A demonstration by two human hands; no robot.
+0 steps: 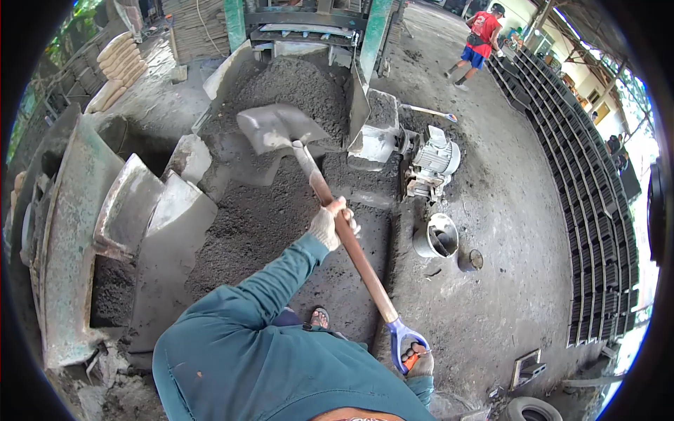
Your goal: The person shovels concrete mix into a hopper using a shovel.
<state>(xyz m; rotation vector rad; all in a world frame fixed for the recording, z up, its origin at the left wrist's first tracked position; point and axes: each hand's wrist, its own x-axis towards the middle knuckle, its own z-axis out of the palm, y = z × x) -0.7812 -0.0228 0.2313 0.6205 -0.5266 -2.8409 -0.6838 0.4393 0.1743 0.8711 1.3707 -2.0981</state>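
A shovel with a wooden shaft and a purple D-shaped handle runs from my body up towards a mound of dark, damp mix. Its grey metal blade overlaps the front of that mound. My left hand, in a pale glove, is wrapped round the middle of the shaft. At the lower right, my right hand grips the orange crossbar of the handle. More loose dark mix covers the floor beneath the shaft, ahead of my feet.
An electric motor, a white bucket and a small can stand right of the pit. Curved metal panels rise on the left. A person in red walks beside long stacked racks. A tire lies at the lower right.
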